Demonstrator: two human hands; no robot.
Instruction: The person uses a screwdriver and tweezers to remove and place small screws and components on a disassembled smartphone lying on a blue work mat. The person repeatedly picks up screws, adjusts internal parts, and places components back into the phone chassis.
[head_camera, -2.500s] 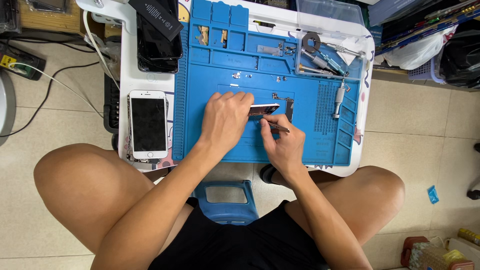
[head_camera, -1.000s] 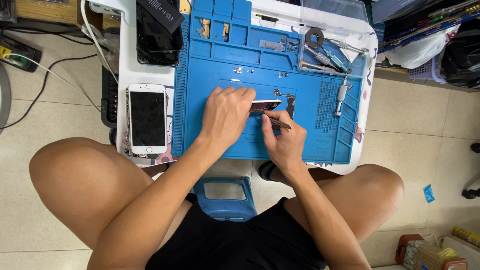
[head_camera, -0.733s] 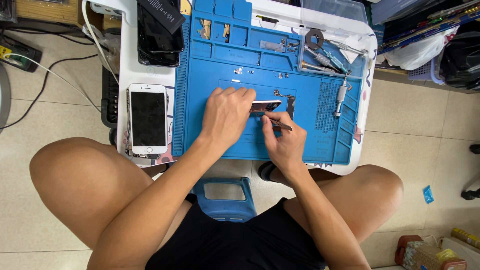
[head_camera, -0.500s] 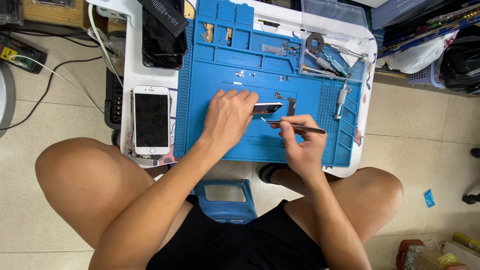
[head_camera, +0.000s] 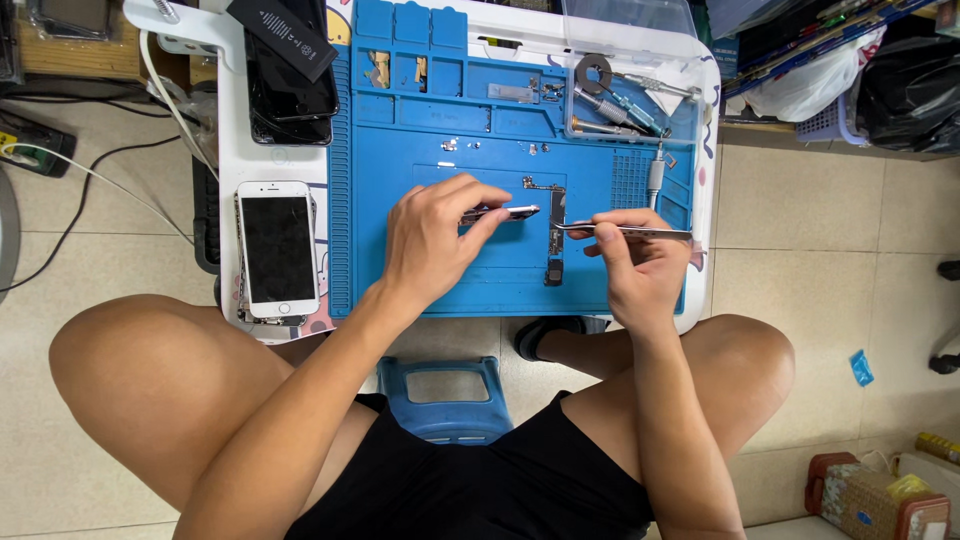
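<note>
- A person is sitting on a low blue stool (head_camera: 445, 398), seen from above, working at a small white table (head_camera: 225, 150) covered by a blue repair mat (head_camera: 440, 270).
- The left hand (head_camera: 435, 240) is gripping a thin, dark phone part (head_camera: 500, 213) between thumb and fingertips, holding it on edge just above the middle of the mat.
- The right hand (head_camera: 635, 260) is pinching metal tweezers (head_camera: 625, 231), which are lying nearly level with the tips pointing left (toward the phone part, but not quite touching it).
- A narrow circuit board (head_camera: 556, 232) is lying on the mat between the two hands.
- A white smartphone (head_camera: 278, 250) is resting face up on the table, left of the mat.
- A dark phone with a black battery (head_camera: 292, 60) on top is sitting at the table's far left corner.
- Screwdrivers (head_camera: 618, 105) are lying in the mat's upper right tray.
</note>
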